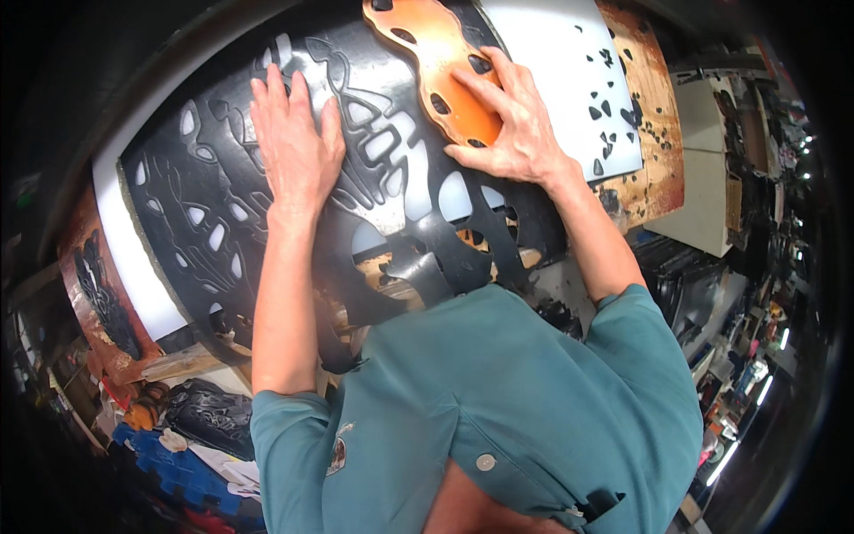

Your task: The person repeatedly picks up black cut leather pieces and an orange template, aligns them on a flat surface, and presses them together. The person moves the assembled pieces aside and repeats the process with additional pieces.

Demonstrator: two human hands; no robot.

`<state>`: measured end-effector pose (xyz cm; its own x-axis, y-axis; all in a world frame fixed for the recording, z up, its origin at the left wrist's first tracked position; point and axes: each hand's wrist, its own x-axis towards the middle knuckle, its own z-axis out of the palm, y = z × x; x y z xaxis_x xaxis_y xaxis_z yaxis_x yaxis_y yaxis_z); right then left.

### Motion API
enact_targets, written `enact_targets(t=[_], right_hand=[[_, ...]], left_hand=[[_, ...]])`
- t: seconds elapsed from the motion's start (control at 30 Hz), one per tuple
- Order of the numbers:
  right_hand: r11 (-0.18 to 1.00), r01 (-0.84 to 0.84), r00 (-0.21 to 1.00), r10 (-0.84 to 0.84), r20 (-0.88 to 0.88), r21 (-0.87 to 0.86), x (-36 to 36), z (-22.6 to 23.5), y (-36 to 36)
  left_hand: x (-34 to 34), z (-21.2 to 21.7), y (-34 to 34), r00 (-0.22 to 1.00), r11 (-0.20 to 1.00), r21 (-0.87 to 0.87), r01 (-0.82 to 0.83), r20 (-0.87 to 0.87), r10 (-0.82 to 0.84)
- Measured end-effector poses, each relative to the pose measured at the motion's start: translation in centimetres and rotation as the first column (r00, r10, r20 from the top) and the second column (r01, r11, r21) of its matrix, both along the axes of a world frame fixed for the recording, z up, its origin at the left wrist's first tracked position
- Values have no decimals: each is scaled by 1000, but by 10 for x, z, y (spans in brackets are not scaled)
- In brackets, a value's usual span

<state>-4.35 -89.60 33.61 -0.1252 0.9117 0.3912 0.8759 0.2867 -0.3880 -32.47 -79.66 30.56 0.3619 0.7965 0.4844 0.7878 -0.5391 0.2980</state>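
A black sheet (360, 173) full of cut-out holes and outlines, likely rubber or leather, lies over a white board. On it, my left hand (296, 147) rests palm down with its fingers stretched and a little apart, holding nothing. An orange, wavy-edged cutting die (445, 67) with several oval holes sits on the sheet's upper right part. My right hand (520, 125) grips the die's near end, thumb at its lower edge and fingers over its top and right side. The die's underside is hidden, and its far end reaches the top of the picture.
Small black offcuts (607, 109) are scattered on the white board (569, 80) and the worn wooden board (654, 133) at right. Black cut pieces (105, 294) lie on a reddish board at left. The sheet's near edge hangs over wooden slats close to my body.
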Motion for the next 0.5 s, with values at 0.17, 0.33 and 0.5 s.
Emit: enact_targets(t=[0.17,0.33,0.5], right_hand=[[993,-46,963,15,-270,-109,19,5,-4],[989,10,976,-42,-213,-149,19,2,-31],[999,35,981,-37,-189,-13,9,-12,-35]], left_hand=[[-4,3,2,996,998,-47,39,85,-35],[-15,29,-26,950,976,-148,161,293,-112],[10,32,-75,940,910,-249,331,3,-341]])
